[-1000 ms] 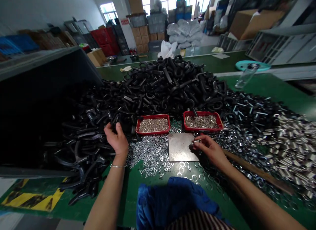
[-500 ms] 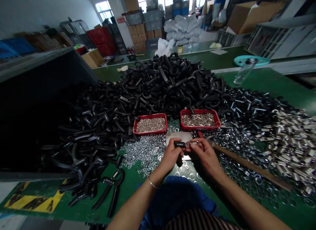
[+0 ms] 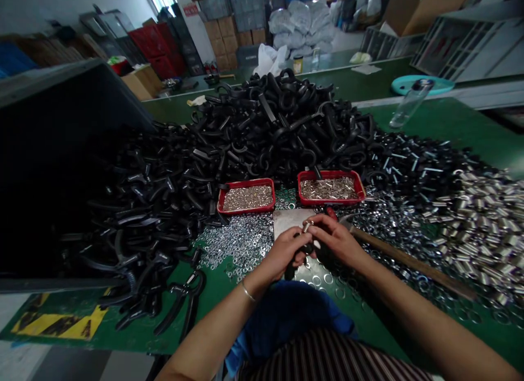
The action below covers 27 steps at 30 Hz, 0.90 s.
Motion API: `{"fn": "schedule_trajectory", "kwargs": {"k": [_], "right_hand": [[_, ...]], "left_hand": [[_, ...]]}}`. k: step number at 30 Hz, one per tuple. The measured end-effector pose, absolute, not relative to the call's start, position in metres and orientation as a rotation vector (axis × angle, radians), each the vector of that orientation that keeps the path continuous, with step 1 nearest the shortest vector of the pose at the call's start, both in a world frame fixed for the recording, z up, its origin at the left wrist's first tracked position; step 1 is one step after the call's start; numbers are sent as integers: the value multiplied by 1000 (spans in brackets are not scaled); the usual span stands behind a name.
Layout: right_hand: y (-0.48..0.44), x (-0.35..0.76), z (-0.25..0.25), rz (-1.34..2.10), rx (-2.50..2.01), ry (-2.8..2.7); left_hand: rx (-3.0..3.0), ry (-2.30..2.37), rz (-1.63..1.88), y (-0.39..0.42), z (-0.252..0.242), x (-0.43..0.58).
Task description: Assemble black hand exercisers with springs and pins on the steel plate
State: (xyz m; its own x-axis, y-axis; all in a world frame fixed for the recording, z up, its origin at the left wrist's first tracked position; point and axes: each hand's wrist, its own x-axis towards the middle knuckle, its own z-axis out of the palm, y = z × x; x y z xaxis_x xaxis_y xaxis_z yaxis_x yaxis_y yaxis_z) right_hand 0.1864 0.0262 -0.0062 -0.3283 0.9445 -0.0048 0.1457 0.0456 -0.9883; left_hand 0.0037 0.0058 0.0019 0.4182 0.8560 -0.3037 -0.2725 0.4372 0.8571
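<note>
My left hand [image 3: 282, 252] is closed around a black plastic handle piece [image 3: 291, 267], held upright over the near edge of a small metal plate [image 3: 286, 218]. My right hand [image 3: 333, 240] meets it from the right, fingers pinched on a small silver metal part [image 3: 306, 226] set against the top of the handle. Both hands hover just above the green table [image 3: 442, 124], in front of two red trays [image 3: 245, 197] of small metal parts.
A large heap of black handles [image 3: 262, 135] fills the table behind and to the left. Loose silver washers [image 3: 241, 242] lie left of the plate, metal sleeves [image 3: 483, 217] at right. A wooden-handled hammer [image 3: 405, 261] lies by my right arm. A dark bin [image 3: 49, 168] stands at left.
My left hand took a black handle from the pile at left and brought it to the plate. My right hand rose with the silver part and now meets the handle.
</note>
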Motion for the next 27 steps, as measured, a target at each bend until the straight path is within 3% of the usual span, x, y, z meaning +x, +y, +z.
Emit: {"fn": "schedule_trajectory", "kwargs": {"k": [5, 11, 14, 17, 24, 27], "right_hand": [[-6, 189, -13, 974, -1069, -2367], [-27, 161, -25, 340, -1339, -2788], [-25, 155, -24, 266, -1337, -2824], [-20, 164, -18, 549, -1261, -2612], [6, 178, -6, 1576, -1151, -1134], [9, 167, -9, 1829, -952, -867]], "left_hand": [[882, 1126, 1274, 25, 6, -23], [981, 1078, 1129, 23, 8, -16], [890, 1097, 1175, 16, -2, -3], [876, 1208, 1205, 12, -9, 2], [1257, 1300, 1273, 8, -5, 13], [1341, 1332, 1301, 7, -8, 21]]}}
